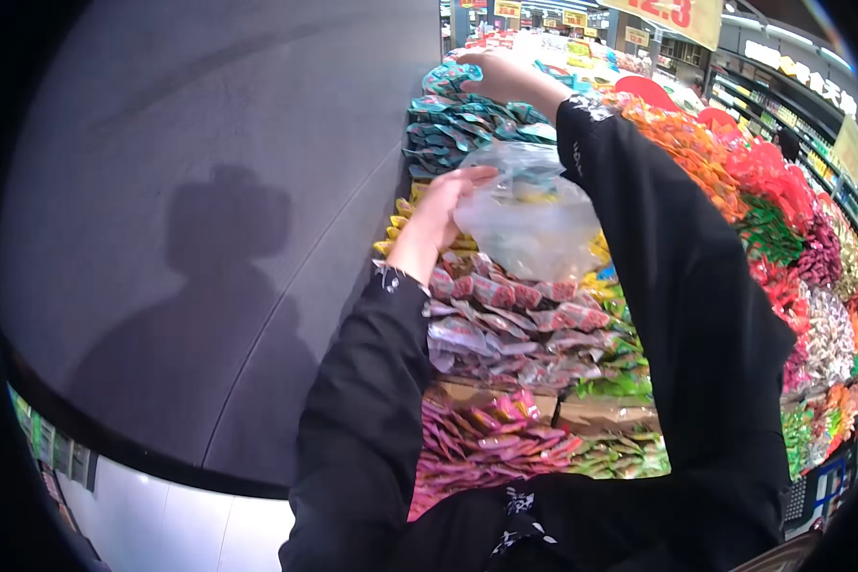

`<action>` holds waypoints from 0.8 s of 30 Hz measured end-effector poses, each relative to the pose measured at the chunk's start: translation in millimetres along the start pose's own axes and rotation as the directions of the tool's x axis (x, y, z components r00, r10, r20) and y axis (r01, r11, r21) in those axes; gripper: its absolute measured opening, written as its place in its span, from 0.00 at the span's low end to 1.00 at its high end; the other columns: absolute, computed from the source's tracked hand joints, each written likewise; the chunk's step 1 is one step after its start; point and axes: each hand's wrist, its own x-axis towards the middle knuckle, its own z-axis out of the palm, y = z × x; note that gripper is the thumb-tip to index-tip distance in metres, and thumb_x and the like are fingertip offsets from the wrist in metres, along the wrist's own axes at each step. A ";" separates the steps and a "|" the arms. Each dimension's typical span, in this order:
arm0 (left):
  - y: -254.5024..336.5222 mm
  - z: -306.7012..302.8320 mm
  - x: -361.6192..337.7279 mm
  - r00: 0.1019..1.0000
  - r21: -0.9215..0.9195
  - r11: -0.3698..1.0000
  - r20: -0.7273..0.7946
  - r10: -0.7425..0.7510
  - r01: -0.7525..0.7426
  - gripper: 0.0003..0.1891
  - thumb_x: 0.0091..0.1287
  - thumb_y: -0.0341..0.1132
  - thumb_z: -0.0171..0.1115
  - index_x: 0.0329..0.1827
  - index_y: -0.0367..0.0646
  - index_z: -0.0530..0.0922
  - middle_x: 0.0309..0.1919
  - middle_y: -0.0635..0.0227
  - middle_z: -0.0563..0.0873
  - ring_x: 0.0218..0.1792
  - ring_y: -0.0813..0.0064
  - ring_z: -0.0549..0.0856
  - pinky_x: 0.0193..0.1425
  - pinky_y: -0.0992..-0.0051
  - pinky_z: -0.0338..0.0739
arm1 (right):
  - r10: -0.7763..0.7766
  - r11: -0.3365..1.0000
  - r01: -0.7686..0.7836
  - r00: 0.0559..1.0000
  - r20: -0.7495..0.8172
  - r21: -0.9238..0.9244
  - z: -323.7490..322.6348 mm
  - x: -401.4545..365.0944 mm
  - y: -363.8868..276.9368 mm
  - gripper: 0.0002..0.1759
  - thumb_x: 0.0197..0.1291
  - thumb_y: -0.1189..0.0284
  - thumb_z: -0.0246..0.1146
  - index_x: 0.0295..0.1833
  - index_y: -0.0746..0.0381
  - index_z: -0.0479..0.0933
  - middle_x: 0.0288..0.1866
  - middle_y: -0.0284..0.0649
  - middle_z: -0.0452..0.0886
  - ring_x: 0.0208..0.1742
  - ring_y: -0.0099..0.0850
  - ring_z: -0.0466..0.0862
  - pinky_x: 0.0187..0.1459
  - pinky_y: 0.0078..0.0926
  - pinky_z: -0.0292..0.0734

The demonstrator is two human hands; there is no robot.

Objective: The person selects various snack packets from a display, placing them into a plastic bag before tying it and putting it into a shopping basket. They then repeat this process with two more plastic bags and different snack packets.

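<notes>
My left hand point(436, 214) grips the rim of a clear plastic bag point(529, 219) that holds a few wrapped candies, held above the pink and silver candy piles. My right hand point(503, 76) reaches far forward into the pile of teal wrapped candies point(458, 124), fingers curled down onto them; what lies inside the fingers is hidden. Both arms wear black sleeves.
A long candy display runs ahead: yellow candies point(400, 224), pink and silver packets point(505, 315), magenta packets point(486, 443), green ones point(620, 458), orange candies point(686, 143) and red ones point(767, 172) to the right. A grey wall point(210, 191) stands on the left. Store shelves point(801, 105) and price signs hang beyond.
</notes>
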 end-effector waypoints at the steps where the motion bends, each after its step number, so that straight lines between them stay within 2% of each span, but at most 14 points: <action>1: -2.3 1.9 -1.7 0.999 -0.081 0.996 0.020 0.044 -0.042 0.26 0.52 0.26 0.46 0.57 0.30 0.75 0.53 0.55 0.81 0.54 0.64 0.80 0.60 0.68 0.74 | -0.093 0.994 0.088 0.993 -0.067 -0.070 25.6 13.5 9.8 0.28 0.53 0.54 0.64 0.58 0.53 0.77 0.47 0.47 0.83 0.48 0.44 0.83 0.53 0.40 0.77; 3: -8.5 3.0 -1.2 0.995 -0.019 0.995 0.004 0.100 -0.100 0.26 0.52 0.26 0.47 0.56 0.30 0.76 0.51 0.56 0.82 0.52 0.66 0.80 0.58 0.70 0.74 | -0.055 0.995 0.054 0.998 -0.013 -0.087 51.5 30.1 20.5 0.28 0.50 0.57 0.66 0.58 0.53 0.77 0.49 0.48 0.82 0.51 0.44 0.82 0.54 0.39 0.76; 6: -16.5 -6.0 1.8 0.996 0.080 0.994 0.057 0.073 -0.077 0.29 0.51 0.28 0.47 0.60 0.30 0.73 0.53 0.56 0.81 0.50 0.69 0.82 0.57 0.71 0.76 | -0.068 0.997 0.070 0.994 0.080 -0.026 62.6 44.3 33.7 0.29 0.45 0.60 0.69 0.57 0.53 0.78 0.48 0.48 0.82 0.50 0.45 0.82 0.55 0.39 0.76; 7: -17.7 -7.3 1.7 0.996 0.065 0.995 0.057 0.076 -0.079 0.29 0.51 0.28 0.46 0.60 0.30 0.73 0.53 0.56 0.81 0.50 0.69 0.82 0.56 0.72 0.77 | -0.105 0.994 0.104 0.994 0.041 0.021 68.4 47.8 37.5 0.27 0.47 0.61 0.69 0.57 0.50 0.78 0.46 0.46 0.84 0.46 0.41 0.83 0.52 0.37 0.77; 9: -18.4 -4.4 2.6 0.994 0.030 0.996 0.068 0.080 -0.082 0.29 0.52 0.29 0.46 0.60 0.29 0.73 0.52 0.56 0.81 0.49 0.70 0.82 0.55 0.73 0.77 | -0.076 0.997 0.079 0.990 0.116 -0.022 61.0 43.6 36.6 0.28 0.48 0.60 0.70 0.58 0.49 0.77 0.45 0.46 0.84 0.45 0.38 0.84 0.51 0.35 0.77; 10: -17.4 -1.0 0.3 0.994 -0.004 0.996 0.058 0.090 -0.090 0.29 0.52 0.29 0.46 0.60 0.29 0.72 0.52 0.56 0.81 0.48 0.71 0.83 0.54 0.73 0.78 | 0.051 0.998 -0.056 0.984 0.173 0.026 49.1 31.8 17.6 0.27 0.52 0.63 0.70 0.60 0.53 0.76 0.45 0.43 0.84 0.45 0.30 0.83 0.51 0.30 0.77; 13: -12.7 -1.1 -1.8 0.997 0.112 0.992 0.056 0.054 -0.060 0.28 0.53 0.29 0.46 0.60 0.29 0.71 0.52 0.55 0.81 0.49 0.70 0.82 0.54 0.72 0.78 | -0.116 0.990 0.123 0.989 0.087 -0.071 56.9 27.2 18.9 0.13 0.54 0.72 0.63 0.47 0.59 0.82 0.37 0.41 0.85 0.35 0.33 0.83 0.39 0.32 0.78; 14: -14.1 -0.1 -1.7 0.996 0.084 0.994 0.046 0.071 -0.075 0.28 0.54 0.29 0.45 0.60 0.30 0.72 0.52 0.55 0.80 0.49 0.70 0.82 0.54 0.72 0.78 | -0.137 0.991 0.137 0.989 0.056 0.001 58.9 27.9 24.1 0.17 0.47 0.72 0.63 0.46 0.56 0.82 0.37 0.46 0.84 0.36 0.42 0.83 0.39 0.39 0.77; 17: -15.1 1.0 -4.3 0.995 0.010 0.996 0.049 0.090 -0.090 0.27 0.55 0.30 0.46 0.60 0.30 0.72 0.52 0.56 0.80 0.48 0.71 0.82 0.54 0.73 0.78 | -0.182 0.983 0.184 0.981 0.062 -0.023 81.0 43.3 43.1 0.15 0.48 0.73 0.62 0.45 0.57 0.83 0.37 0.47 0.84 0.35 0.40 0.83 0.39 0.38 0.77; 18: -15.9 0.6 -5.1 0.994 0.011 0.995 0.052 0.099 -0.100 0.26 0.56 0.30 0.47 0.60 0.31 0.73 0.52 0.57 0.81 0.48 0.72 0.82 0.54 0.73 0.78 | -0.132 0.990 0.130 0.990 0.052 0.051 82.5 42.9 38.9 0.16 0.48 0.74 0.62 0.46 0.57 0.83 0.39 0.48 0.84 0.36 0.41 0.83 0.39 0.37 0.77; 21: -15.7 0.1 -5.0 0.992 0.028 0.993 0.052 0.115 -0.116 0.23 0.59 0.30 0.52 0.59 0.33 0.74 0.49 0.60 0.82 0.45 0.75 0.83 0.50 0.75 0.79 | -0.079 0.996 0.075 0.995 0.068 0.055 58.2 29.4 22.1 0.16 0.48 0.76 0.62 0.46 0.59 0.83 0.38 0.48 0.84 0.35 0.41 0.83 0.38 0.36 0.77; 22: -15.5 0.9 -4.7 0.993 0.037 0.993 0.048 0.107 -0.109 0.22 0.60 0.30 0.53 0.58 0.34 0.75 0.48 0.62 0.82 0.44 0.76 0.83 0.49 0.76 0.79 | -0.175 0.966 0.162 0.983 0.050 0.203 66.2 34.3 39.7 0.17 0.49 0.78 0.62 0.48 0.61 0.81 0.42 0.48 0.84 0.39 0.39 0.83 0.40 0.35 0.78; 24: -14.3 1.5 -4.7 0.996 0.017 0.996 0.043 0.083 -0.084 0.19 0.63 0.32 0.59 0.56 0.36 0.77 0.44 0.65 0.83 0.39 0.80 0.83 0.43 0.79 0.79 | -0.088 0.945 0.070 0.995 0.041 0.318 60.7 32.8 43.8 0.18 0.50 0.77 0.64 0.50 0.62 0.80 0.45 0.48 0.84 0.42 0.37 0.83 0.42 0.34 0.79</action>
